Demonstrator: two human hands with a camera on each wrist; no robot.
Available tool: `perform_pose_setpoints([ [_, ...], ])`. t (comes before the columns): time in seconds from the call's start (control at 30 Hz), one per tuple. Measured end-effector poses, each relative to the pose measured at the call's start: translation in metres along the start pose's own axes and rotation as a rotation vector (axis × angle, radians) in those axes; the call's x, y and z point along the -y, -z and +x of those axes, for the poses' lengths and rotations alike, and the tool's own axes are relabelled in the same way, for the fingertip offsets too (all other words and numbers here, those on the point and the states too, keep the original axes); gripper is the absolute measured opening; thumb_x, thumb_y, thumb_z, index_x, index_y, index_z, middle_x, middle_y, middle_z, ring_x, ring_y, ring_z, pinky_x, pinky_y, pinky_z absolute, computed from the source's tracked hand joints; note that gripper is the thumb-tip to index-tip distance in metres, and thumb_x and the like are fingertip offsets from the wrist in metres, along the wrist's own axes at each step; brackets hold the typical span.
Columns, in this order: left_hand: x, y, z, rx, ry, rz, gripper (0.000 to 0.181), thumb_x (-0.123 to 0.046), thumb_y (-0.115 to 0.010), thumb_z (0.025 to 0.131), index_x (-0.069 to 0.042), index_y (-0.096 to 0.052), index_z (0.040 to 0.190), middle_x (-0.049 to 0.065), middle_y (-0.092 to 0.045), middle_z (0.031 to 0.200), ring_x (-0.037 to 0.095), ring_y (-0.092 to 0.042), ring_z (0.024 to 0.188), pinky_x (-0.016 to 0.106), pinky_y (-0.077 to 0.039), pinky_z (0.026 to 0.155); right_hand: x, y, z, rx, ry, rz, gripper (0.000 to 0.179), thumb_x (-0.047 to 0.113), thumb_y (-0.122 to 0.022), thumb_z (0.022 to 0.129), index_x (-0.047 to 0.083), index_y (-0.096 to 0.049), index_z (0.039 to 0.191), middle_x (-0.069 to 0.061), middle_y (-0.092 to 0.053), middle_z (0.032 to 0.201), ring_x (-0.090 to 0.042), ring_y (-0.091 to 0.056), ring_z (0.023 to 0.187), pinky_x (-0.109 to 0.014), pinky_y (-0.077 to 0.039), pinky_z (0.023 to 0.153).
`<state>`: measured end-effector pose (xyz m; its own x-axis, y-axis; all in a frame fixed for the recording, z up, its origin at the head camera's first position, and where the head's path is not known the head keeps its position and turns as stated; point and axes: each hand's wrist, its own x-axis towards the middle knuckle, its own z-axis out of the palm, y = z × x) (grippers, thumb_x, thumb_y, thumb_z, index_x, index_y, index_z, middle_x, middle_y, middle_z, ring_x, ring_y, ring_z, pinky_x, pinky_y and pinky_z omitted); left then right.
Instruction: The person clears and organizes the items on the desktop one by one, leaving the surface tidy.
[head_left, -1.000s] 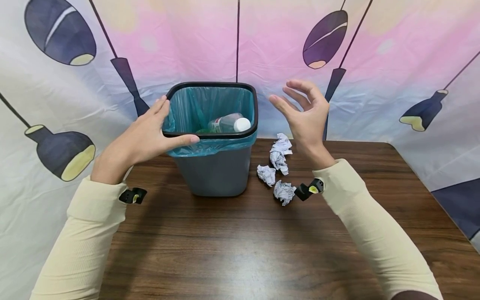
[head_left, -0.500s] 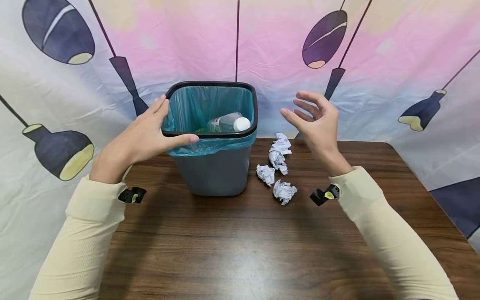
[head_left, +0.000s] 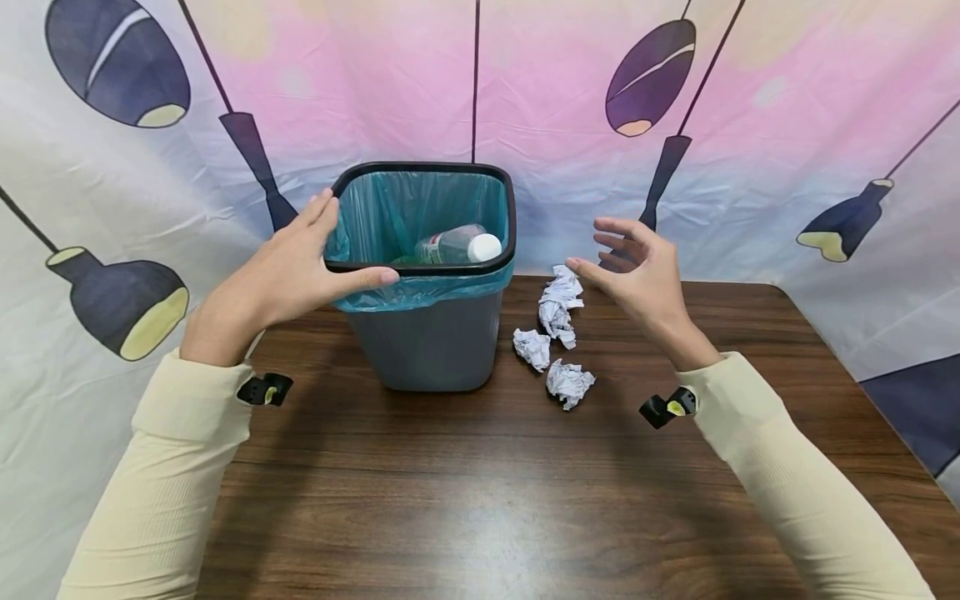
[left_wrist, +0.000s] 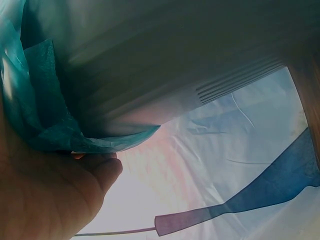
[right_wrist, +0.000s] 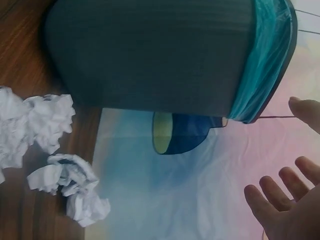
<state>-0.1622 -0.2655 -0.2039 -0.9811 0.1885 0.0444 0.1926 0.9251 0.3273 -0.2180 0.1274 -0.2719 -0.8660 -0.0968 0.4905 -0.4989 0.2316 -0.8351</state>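
In the head view a grey trash bin (head_left: 427, 354) with a black rim and a teal liner bag (head_left: 378, 204) stands upright on the table. Inside it lies a clear plastic bottle (head_left: 450, 245) with a white cap. My left hand (head_left: 281, 275) rests on the bin's left front corner, thumb laid along the front rim and straight fingers along the left side. Away to the bin's right, my right hand (head_left: 637, 275) hovers with loosely bent fingers and nothing in them. Below its thumb lie crumpled white papers: a long one (head_left: 561, 307), a small one (head_left: 532, 348) and a round one (head_left: 570, 384).
The dark wood table (head_left: 465, 492) runs toward the person, its right edge slanting off at the far right. Behind the bin hangs a cloth backdrop (head_left: 555, 92) printed with lamps. In the right wrist view the crumpled papers (right_wrist: 50, 120) lie beside the bin's base.
My right hand has moved from beside the bin's rim to the right and down, closer to the crumpled papers. The left hand, bin and papers keep their places.
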Motion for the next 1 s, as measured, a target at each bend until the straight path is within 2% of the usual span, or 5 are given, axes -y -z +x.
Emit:
perform_pose_setpoints([
  [0.23,0.0,0.0,0.0,-0.003,-0.002,-0.001,0.12,-0.077,-0.057,0.086,-0.005,0.004,0.161,0.007,0.013,0.168,0.028,0.009,0.155,0.066,-0.009,0.118,-0.01,0.006,-0.01,0.092,-0.027,-0.111,0.061,0.014,-0.087,0.081,0.005,-0.062,0.136,-0.011,-0.059,0.14,-0.031,-0.063,0.121,-0.045,-0.051,0.101],
  [0.43,0.0,0.001,0.0,0.004,0.005,0.001,0.12,-0.077,-0.057,0.086,-0.006,0.005,0.161,0.006,0.014,0.168,0.027,0.011,0.155,0.066,-0.007,0.119,-0.022,0.008,-0.017,0.203,-0.035,-0.203,0.062,0.015,-0.087,0.082,0.005,-0.062,0.138,-0.016,-0.058,0.135,-0.035,-0.065,0.117,-0.049,-0.052,0.099],
  [0.57,0.0,0.001,0.001,0.004,0.007,0.0,0.12,-0.077,-0.057,0.086,-0.007,0.005,0.161,0.007,0.014,0.168,0.028,0.01,0.155,0.066,-0.008,0.118,-0.033,0.009,-0.021,0.291,-0.035,-0.303,0.064,0.022,-0.089,0.08,0.004,-0.062,0.136,-0.015,-0.062,0.132,-0.033,-0.062,0.12,-0.051,-0.048,0.101],
  [0.7,0.0,0.001,0.001,0.005,0.005,0.001,0.12,-0.077,-0.057,0.086,-0.006,0.005,0.161,0.007,0.014,0.168,0.028,0.01,0.155,0.066,-0.008,0.118,-0.042,0.01,-0.026,0.382,-0.055,-0.4,0.069,0.028,-0.089,0.078,0.005,-0.061,0.137,-0.016,-0.062,0.135,-0.034,-0.055,0.127,-0.055,-0.043,0.104],
  [1.0,0.0,0.0,0.001,0.001,0.006,0.002,0.12,-0.077,-0.057,0.086,-0.006,0.005,0.161,0.008,0.013,0.168,0.028,0.01,0.155,0.066,-0.009,0.118,-0.061,0.004,-0.041,0.559,-0.09,-0.461,0.077,0.031,-0.091,0.076,-0.002,-0.058,0.138,-0.021,-0.06,0.136,-0.039,-0.054,0.128,-0.056,-0.045,0.103],
])
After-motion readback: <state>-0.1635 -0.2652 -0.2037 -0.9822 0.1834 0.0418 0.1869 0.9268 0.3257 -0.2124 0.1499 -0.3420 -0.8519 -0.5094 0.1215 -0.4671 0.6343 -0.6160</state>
